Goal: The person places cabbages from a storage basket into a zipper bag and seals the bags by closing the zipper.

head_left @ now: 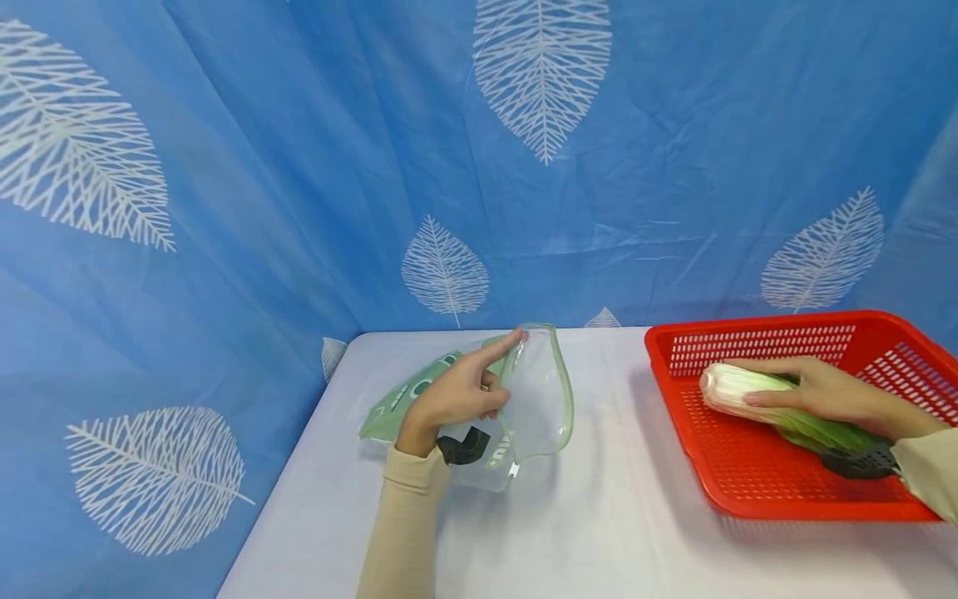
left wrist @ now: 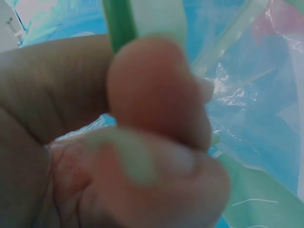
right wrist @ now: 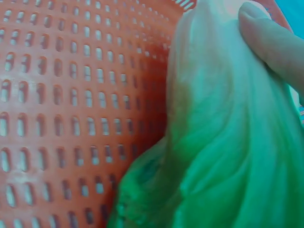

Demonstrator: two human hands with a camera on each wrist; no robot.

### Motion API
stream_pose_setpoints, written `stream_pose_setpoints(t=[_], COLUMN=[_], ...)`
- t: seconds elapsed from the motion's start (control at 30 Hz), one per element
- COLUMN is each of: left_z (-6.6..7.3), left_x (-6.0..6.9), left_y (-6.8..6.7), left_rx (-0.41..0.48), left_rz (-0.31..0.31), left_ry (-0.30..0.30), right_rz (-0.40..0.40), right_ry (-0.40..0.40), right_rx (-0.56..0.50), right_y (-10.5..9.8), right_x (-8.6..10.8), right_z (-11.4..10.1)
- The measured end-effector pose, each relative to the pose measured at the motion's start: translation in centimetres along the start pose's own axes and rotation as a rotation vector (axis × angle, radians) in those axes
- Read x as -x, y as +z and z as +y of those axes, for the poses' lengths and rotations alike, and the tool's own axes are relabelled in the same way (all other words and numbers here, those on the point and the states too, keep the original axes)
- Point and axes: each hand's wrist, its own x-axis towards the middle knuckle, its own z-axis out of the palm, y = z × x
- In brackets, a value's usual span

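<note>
In the red basket [head_left: 737,466], cut off at right, the right hand [head_left: 831,391] grips and partly hides a leafy vegetable [head_left: 733,387]; left of it, the left hand [head_left: 456,387], index finger extended, pinches and partly covers a clear bag [head_left: 542,399].

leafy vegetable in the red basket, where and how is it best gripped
Probably around the pale stalk end of the leafy vegetable, from above, thumb nearside, fingers farside: that end is compact and rounded, the green leaves look looser, and walls enclose the open-topped red basket. The right hand grips similarly.
</note>
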Motion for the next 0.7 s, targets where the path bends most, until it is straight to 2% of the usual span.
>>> stream_pose_setpoints(t=[0.2,0.43,0.6,0.7], left_z=[0.0,-0.1,-0.2,-0.2], left_x=[0.4,-0.1,-0.2,-0.1], left_y=[-0.2,0.2,0.2,0.3], left_rx=[-0.018,0.005,-0.01,-0.003], left_rz=[0.024,0.011,0.019,0.005], left_ry=[-0.031,-0.008,0.001,0.004], right_rz=[0.025,0.06,0.144,0.196], right_ry=[-0.052,-0.105,-0.173,-0.226], right_rx=[-0.002,0.024,0.095,0.14], right_y=[0.0,-0.4,-1.2,-1.8], right_x=[-0.5,-0.6,-0.9,-0.7], right_z=[-1.2,-3.3,-6.1,-8.7])
